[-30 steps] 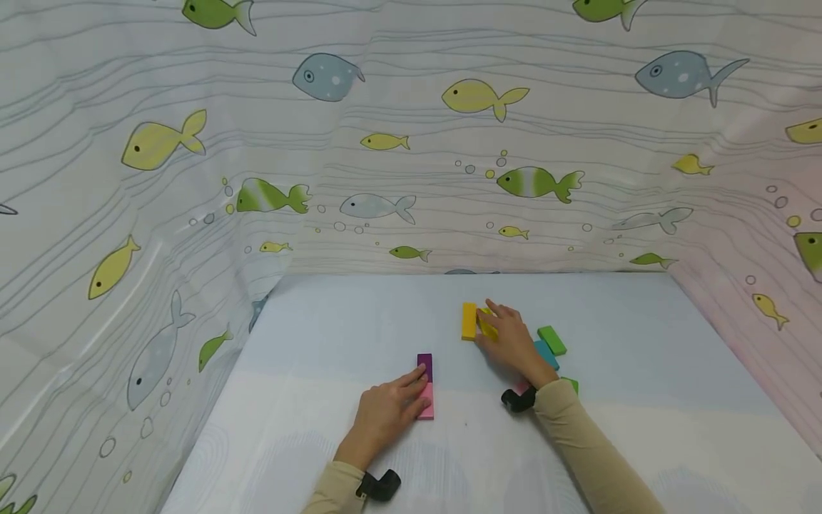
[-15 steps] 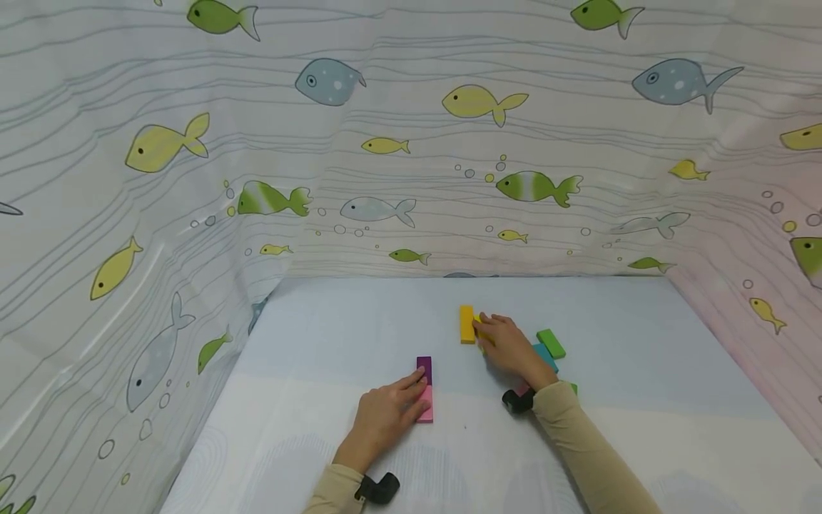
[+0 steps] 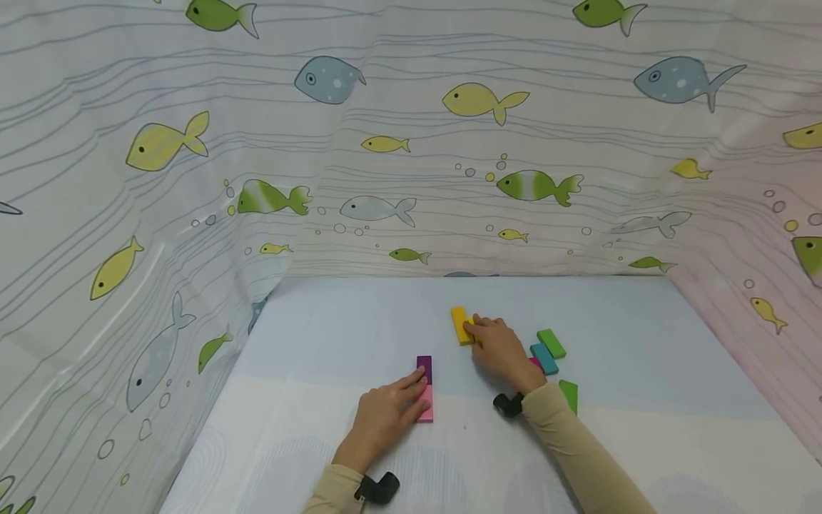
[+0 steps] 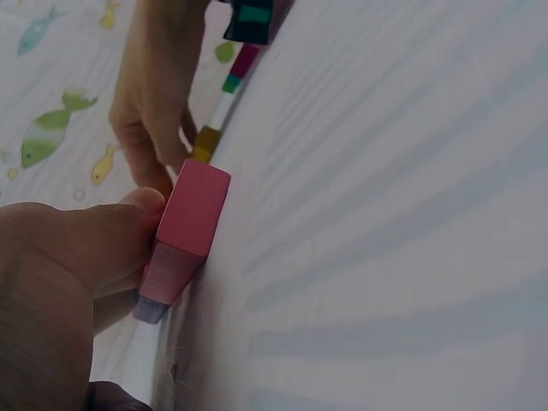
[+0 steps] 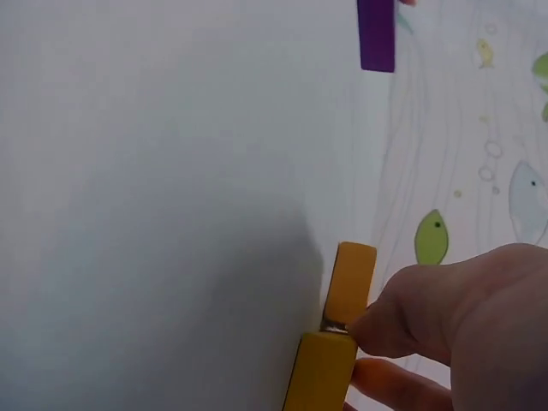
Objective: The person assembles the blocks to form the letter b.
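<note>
My left hand (image 3: pixel 382 414) rests at the left side of a purple block (image 3: pixel 424 365) and a pink block (image 3: pixel 427 417), which lie end to end. Its fingertips touch them; in the left wrist view the thumb lies against the pink block's edge. Farther back, my right hand (image 3: pixel 501 350) holds a yellow block (image 5: pixel 321 368) with thumb and fingers. An orange block (image 3: pixel 459 327) lies right beside the yellow one, slightly slanted. In the head view my right fingers hide most of the yellow block.
Right of my right hand lie a green block (image 3: pixel 551 343), a blue block (image 3: pixel 544 359), a partly covered magenta block (image 3: pixel 536 363) and a second green piece (image 3: pixel 569 395). A fish-patterned curtain (image 3: pixel 449 157) rises behind the white table (image 3: pixel 334 321).
My right hand has moved left with the yellow block. The orange block has shifted slightly left and turned aslant. More of the blue and magenta blocks shows. My left hand stays in place.
</note>
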`<move>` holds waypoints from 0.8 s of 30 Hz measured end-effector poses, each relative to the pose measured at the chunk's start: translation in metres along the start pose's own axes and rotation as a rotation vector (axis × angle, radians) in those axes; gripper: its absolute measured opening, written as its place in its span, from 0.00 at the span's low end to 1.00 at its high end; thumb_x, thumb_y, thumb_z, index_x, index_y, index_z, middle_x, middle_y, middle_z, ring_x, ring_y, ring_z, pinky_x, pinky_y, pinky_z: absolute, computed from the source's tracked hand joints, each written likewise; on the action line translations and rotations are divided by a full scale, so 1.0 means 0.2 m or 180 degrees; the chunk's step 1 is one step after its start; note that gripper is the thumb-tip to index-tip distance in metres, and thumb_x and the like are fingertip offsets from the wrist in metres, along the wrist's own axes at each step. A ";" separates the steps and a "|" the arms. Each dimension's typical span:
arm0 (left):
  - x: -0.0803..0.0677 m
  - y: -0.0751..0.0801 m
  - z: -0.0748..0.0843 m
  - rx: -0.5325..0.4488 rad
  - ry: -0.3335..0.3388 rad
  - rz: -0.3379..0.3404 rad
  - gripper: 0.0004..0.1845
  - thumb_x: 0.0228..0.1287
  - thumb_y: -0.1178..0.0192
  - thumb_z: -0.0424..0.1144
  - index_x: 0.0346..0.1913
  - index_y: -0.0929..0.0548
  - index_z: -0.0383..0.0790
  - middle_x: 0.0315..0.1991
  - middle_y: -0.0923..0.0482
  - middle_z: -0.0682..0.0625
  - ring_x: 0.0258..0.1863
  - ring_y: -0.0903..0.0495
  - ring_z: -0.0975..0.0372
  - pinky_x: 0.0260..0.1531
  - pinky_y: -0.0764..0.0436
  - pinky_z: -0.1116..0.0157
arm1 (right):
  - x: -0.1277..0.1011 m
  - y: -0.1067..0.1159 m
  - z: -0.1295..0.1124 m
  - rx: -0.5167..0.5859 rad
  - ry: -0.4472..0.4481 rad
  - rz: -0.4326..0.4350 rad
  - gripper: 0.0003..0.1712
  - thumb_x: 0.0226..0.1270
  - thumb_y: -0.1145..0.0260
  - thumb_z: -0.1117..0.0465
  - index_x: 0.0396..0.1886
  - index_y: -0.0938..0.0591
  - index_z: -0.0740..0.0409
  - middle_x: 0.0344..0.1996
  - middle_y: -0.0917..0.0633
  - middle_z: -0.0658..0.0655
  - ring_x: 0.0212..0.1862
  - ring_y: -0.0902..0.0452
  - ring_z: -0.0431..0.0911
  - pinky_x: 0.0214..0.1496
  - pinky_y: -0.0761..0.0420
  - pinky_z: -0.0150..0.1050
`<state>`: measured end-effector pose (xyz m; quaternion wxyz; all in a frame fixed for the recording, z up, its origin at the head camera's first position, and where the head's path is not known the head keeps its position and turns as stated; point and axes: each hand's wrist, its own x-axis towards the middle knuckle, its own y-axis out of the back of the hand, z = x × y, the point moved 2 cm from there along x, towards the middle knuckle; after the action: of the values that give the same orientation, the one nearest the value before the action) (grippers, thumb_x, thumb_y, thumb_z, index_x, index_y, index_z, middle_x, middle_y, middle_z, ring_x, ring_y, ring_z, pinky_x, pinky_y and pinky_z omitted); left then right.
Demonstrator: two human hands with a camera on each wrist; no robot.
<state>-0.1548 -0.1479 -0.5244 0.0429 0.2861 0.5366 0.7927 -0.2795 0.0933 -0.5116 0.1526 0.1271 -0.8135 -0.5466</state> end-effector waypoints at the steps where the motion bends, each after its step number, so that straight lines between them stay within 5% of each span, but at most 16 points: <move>1: 0.00 0.00 0.00 -0.0003 0.0004 -0.0005 0.20 0.69 0.29 0.48 0.59 0.09 0.45 0.67 0.16 0.54 0.45 0.07 0.52 0.29 0.14 0.59 | 0.00 0.00 -0.01 -0.0102 0.0000 0.0032 0.26 0.75 0.33 0.61 0.71 0.18 0.54 0.72 0.20 0.63 0.64 0.22 0.62 0.66 0.21 0.60; 8: 0.00 0.01 0.00 -0.0019 0.0062 -0.0067 0.20 0.69 0.29 0.48 0.60 0.09 0.46 0.67 0.16 0.55 0.46 0.07 0.52 0.30 0.13 0.58 | 0.01 -0.02 -0.04 -0.0465 0.0000 0.0103 0.25 0.75 0.30 0.53 0.69 0.16 0.51 0.73 0.21 0.62 0.69 0.27 0.62 0.69 0.24 0.65; 14: 0.00 0.01 0.00 0.0042 0.0041 -0.0050 0.20 0.69 0.29 0.49 0.59 0.09 0.46 0.67 0.16 0.55 0.44 0.07 0.53 0.29 0.14 0.59 | 0.02 -0.02 -0.06 -0.0481 0.0192 -0.0060 0.27 0.77 0.32 0.54 0.71 0.18 0.58 0.78 0.27 0.62 0.82 0.38 0.63 0.77 0.34 0.67; 24: 0.00 0.01 0.00 -0.0083 0.0089 -0.0121 0.20 0.70 0.30 0.49 0.61 0.10 0.47 0.68 0.17 0.56 0.49 0.08 0.52 0.34 0.13 0.56 | 0.05 -0.01 -0.17 -0.0762 0.0262 -0.0170 0.25 0.79 0.34 0.55 0.69 0.18 0.63 0.76 0.24 0.61 0.84 0.43 0.62 0.82 0.40 0.63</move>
<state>-0.1552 -0.1489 -0.5234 0.0541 0.2641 0.5321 0.8026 -0.2754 0.0602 -0.5004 0.1854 0.1519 -0.7318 -0.6380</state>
